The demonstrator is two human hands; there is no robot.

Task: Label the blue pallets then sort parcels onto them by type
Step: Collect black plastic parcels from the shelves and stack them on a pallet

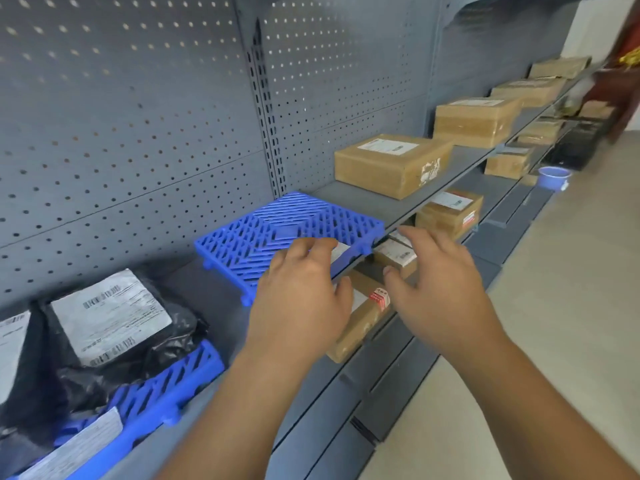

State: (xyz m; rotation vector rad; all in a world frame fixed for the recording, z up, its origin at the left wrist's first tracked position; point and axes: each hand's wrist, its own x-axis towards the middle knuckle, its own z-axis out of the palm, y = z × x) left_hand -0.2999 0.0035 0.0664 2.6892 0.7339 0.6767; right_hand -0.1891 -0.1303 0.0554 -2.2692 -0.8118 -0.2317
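- Had a grey shelf (pixel 363 202) with a pegboard (pixel 138 133) back, pale floor (pixel 571 289) lower right.
- Couldn't read the parcel labels (pixel 110 315), too blurry.
- The left hand (pixel 301 299) touched the pallet (pixel 263 237), fingers loose; the right hand (pixel 440 285) hovered spread, empty.

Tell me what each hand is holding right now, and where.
Right hand is open, holding nothing. Left hand sits at the front edge of the blue pallet, by a white label; whether it grips either cannot be told.

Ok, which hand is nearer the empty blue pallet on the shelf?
Left. The left hand reaches over the front edge of the empty blue pallet; the right hand is apart, just off its front right corner.
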